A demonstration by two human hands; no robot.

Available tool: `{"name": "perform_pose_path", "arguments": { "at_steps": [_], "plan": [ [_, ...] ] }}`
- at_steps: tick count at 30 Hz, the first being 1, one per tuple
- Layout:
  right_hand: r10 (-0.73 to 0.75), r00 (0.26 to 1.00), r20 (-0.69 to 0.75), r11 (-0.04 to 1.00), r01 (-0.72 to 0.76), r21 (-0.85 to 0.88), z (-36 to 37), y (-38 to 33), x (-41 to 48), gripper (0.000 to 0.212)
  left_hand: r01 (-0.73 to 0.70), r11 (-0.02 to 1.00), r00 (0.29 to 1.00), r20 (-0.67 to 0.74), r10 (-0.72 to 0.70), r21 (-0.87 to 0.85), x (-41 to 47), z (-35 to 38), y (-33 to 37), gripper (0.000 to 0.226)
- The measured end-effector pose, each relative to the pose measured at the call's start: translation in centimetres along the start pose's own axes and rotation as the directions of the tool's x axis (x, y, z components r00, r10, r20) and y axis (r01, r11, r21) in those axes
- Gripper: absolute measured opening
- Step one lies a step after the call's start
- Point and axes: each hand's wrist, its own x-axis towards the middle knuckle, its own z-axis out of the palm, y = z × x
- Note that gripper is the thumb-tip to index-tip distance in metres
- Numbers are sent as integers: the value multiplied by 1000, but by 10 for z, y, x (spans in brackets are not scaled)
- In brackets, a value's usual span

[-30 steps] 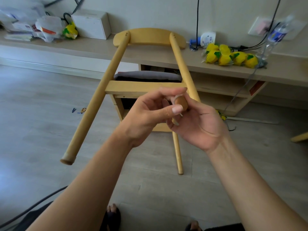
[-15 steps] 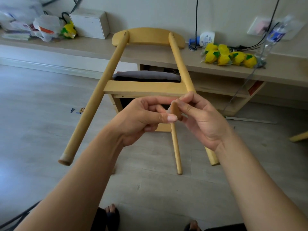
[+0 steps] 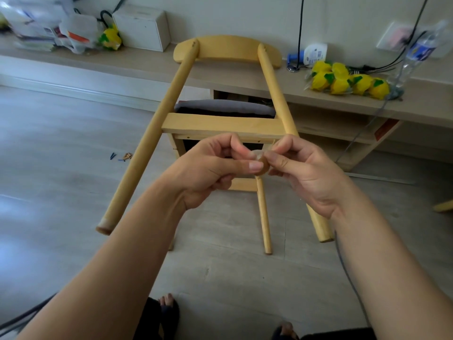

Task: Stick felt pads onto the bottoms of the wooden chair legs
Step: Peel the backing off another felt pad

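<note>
The felt pad [image 3: 262, 166] is showing as a small round tan disc, held up in front of the tipped chair [image 3: 220, 125], with what looks like a pale clear film [image 3: 257, 153] sticking out at its top edge. The left hand [image 3: 208, 168] is pinching it from the left between thumb and forefinger, and the right hand [image 3: 304, 170] is pinching it from the right with its fingertips. Against half a second ago, the hands are sitting a touch wider apart and the disc is turning its flat face more toward the camera. The chair is leaning with its backrest against the long tabletop [image 3: 137, 65], legs pointing back at the person. The left leg [image 3: 137, 168] is wearing a pale cap on its end. The hands are hiding part of the seat frame and the middle of the right leg [image 3: 321, 224]. Yellow toys [image 3: 343, 82], a bottle [image 3: 420, 50] and a white box [image 3: 142, 25] are sitting on the tabletop.
</note>
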Motion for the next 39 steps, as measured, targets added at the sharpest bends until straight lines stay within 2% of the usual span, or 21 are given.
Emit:
{"name": "perform_pose_path", "arguments": {
  "at_steps": [2,4,7,9,11,13,14,16,18,20,22,24,30,35,37,38,39],
  "plan": [
    [-19,993,-120,996,8,-93,3,4,0,12,-35,998,997,-72,38,45,0,1,2,18],
    [-82,966,-247,980,34,-195,11,11,1,14,-71,984,976,-194,103,165,2,2,0,20],
    [-170,913,-371,965,78,-250,31,22,3,15,-144,927,878,-387,281,345,6,8,-7,18],
    [-204,875,-439,959,89,-269,40,24,5,14,-174,908,812,-465,351,382,8,16,-12,17],
    [-218,864,-453,955,94,-280,40,23,6,13,-189,902,764,-519,383,387,10,18,-15,16],
    [-174,909,-378,943,44,-329,36,22,4,15,-220,912,727,-565,389,346,9,14,-11,14],
    [-157,944,-291,915,28,-402,36,23,2,15,-246,920,727,-569,383,305,8,10,-8,14],
    [-163,975,-152,875,71,-479,37,23,-2,11,-289,931,800,-477,363,224,6,7,-3,15],
    [-150,965,-215,935,68,-349,30,17,-1,10,-292,944,872,-361,329,156,6,12,-2,15],
    [-40,963,-267,995,13,-103,15,10,4,23,-244,966,904,-339,260,88,8,15,-6,15],
    [14,981,-195,1000,-13,9,3,7,5,35,-184,983,927,-334,173,-1,9,15,-8,16],
    [-2,996,-87,1000,0,-12,2,10,3,33,-120,987,951,-298,84,-103,10,15,-10,18],
    [-39,998,-54,999,40,17,1,8,3,19,74,941,968,-202,-147,-331,10,16,-12,23],
    [-106,991,87,994,103,36,-3,6,-1,21,187,899,980,6,-201,-396,8,19,-11,20],
    [-96,995,4,995,96,-4,0,7,0,25,158,922,975,-90,-202,-354,10,18,-12,22],
    [-89,993,-73,995,85,-58,2,10,1,26,98,953,965,-205,-161,-287,12,18,-14,23],
    [-79,985,-156,992,62,-112,5,13,3,26,15,989,938,-342,-64,-146,14,20,-16,23]
  ]
}}
